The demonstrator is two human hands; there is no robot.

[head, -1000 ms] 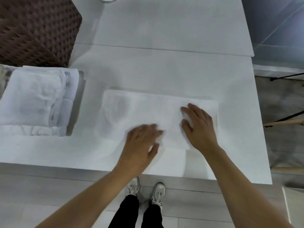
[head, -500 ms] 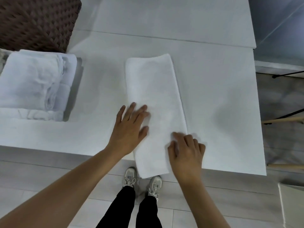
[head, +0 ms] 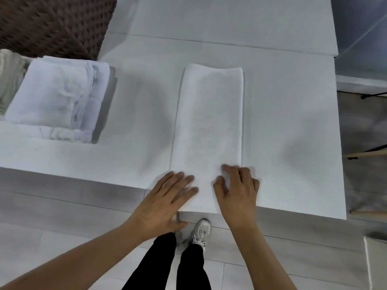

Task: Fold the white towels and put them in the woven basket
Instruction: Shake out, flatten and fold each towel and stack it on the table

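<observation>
A white towel, folded into a long strip, lies on the white table and runs straight away from me. Its near end reaches the table's front edge. My left hand lies flat with straight fingers on the towel's near left corner. My right hand is on the near right corner, its fingers curled at the towel's right edge. The dark brown woven basket stands at the far left of the table. Its inside is not visible.
A stack of white towels sits left of the strip, just in front of the basket. A second table top adjoins at the back. My legs and shoes are on the floor below. Wooden legs stand to the right.
The towel was turned from crosswise to lengthwise and straightened square to the table edge. Both hands slid toward me and now sit at its near end.
</observation>
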